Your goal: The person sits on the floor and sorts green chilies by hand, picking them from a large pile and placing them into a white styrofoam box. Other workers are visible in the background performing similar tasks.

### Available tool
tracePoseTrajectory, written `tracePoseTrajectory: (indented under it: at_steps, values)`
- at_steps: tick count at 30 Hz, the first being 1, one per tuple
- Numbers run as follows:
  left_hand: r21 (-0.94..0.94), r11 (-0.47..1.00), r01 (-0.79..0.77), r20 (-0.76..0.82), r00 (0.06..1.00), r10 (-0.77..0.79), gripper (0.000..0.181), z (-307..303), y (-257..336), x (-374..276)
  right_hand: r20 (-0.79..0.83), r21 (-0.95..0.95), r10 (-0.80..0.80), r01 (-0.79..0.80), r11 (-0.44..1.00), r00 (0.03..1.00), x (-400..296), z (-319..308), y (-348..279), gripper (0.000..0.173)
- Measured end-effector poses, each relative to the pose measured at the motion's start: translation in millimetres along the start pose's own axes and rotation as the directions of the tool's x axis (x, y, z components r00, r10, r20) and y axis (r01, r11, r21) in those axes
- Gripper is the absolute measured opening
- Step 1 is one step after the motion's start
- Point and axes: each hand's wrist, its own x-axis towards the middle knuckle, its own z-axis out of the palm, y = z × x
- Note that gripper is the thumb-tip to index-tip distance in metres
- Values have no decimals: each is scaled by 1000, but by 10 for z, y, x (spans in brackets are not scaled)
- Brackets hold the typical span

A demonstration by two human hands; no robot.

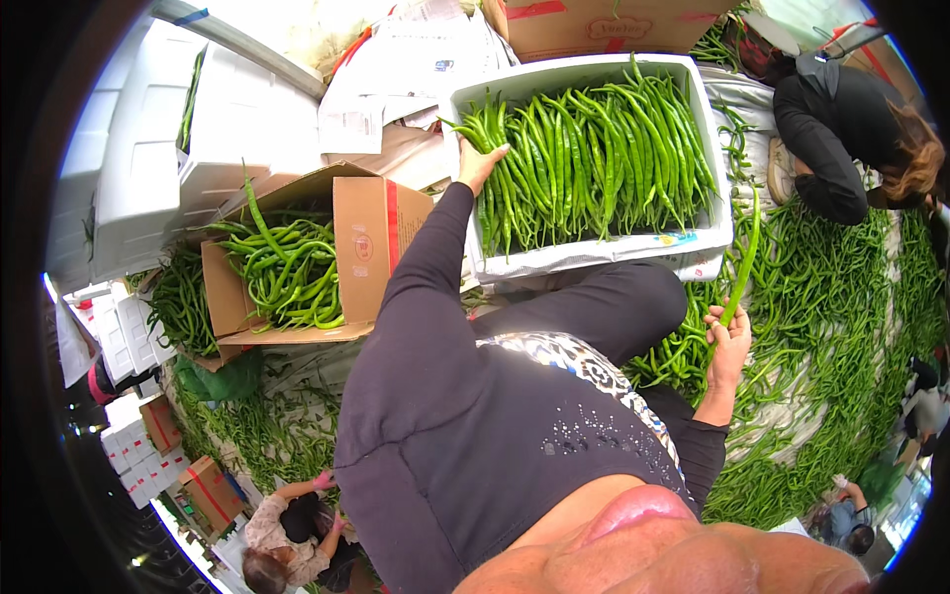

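Observation:
A white foam box (594, 265) stands before me, lined with dark material and holding long green chili peppers (586, 156) laid side by side in rows. My left hand (479, 160) rests at the box's left end, its fingers around the lower part of several peppers there, thumb spread to the right. To the right of the box, my right hand (729, 343) pinches one long green pepper (746, 256) near its lower end, and the pepper points up. Loose peppers (679, 353) lie beside that hand.
A cardboard box (371, 237) of jumbled peppers stands at left, below stacked white foam boxes (141, 148). A pepper heap (831, 297) spreads over the floor at right. A person in black (839, 134) crouches upper right; another person (297, 527) works lower left.

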Motion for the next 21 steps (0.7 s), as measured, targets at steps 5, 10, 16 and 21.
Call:
tracePoseTrajectory:
  at_steps: [5, 10, 16, 21]
  values:
    - [536, 835, 122, -283, 958, 42, 102, 372, 84, -622, -14, -14, 18, -19, 1000, 1000, 50, -20, 52, 44]
    - [452, 885, 113, -291, 956, 27, 84, 631, 12, -557, 30, -27, 33, -32, 999, 999, 85, 121, 21, 43]
    - [-126, 989, 82, -51, 995, -89, 78, 327, 14, -494, 44, -38, 45, -44, 998, 998, 129, 115, 56, 43]
    - [82, 994, 66, -271, 962, -41, 69, 185, -213, -33, 23, -38, 57, -57, 998, 998, 153, 86, 115, 42]
